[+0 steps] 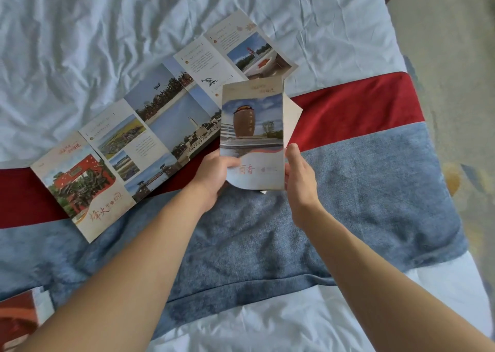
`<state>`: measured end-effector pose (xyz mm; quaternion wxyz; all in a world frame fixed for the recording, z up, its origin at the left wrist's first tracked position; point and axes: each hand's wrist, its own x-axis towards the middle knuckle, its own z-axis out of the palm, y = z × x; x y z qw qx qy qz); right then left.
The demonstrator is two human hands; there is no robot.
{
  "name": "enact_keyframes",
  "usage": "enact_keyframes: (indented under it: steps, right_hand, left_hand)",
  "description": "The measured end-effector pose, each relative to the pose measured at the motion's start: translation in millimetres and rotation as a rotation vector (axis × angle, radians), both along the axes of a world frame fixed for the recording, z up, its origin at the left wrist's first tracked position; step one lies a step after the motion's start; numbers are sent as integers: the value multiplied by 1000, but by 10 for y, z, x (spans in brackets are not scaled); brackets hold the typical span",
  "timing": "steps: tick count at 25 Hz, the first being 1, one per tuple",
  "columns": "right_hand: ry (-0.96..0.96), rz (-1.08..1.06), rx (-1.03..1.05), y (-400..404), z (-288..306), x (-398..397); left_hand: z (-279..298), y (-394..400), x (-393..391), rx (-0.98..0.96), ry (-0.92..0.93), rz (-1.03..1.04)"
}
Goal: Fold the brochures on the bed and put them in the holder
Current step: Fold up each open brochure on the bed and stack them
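A folded brochure [253, 126] with a brown jar picture on its cover is held upright above the bed. My left hand [214, 176] grips its lower left corner, thumb on the cover. My right hand [300, 175] lies flat against its right edge, fingers straight. A long unfolded brochure [150, 121] lies spread open across the white sheet and the red band, running from lower left to upper right. Its far end passes behind the folded one. No holder is in view.
A red band [356, 105] and a blue towel-like runner [267, 239] cross the white bedsheet [107, 30]. Another red printed sheet [18, 319] peeks in at the bottom left corner. The bed's edge and patterned floor [455, 57] are on the right.
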<state>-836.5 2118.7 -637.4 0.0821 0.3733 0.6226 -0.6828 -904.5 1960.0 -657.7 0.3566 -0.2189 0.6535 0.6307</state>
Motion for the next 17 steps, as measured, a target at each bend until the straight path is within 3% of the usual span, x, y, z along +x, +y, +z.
enact_keyframes:
  steps: [3,5,8,11,14,17]
  right_hand:
    - [1,-75,4,-36,-3,-16]
    - [-9,-103,135,-32,-5,-9]
    - [-13,-150,291,6,-16,22]
    - [-7,-206,231,56,-41,94]
    - [-121,-107,210,71,-102,207]
    - [-230,167,500,88,-198,398]
  left_hand:
    - [38,116,33,-152,209,-106]
    - [30,165,71,-259,317,-193]
    - [-1,233,138,-335,374,-297]
    - [-12,285,183,-323,393,-301]
    - [-19,295,225,-364,468,-367]
    - [-91,244,383,-560,636,-608]
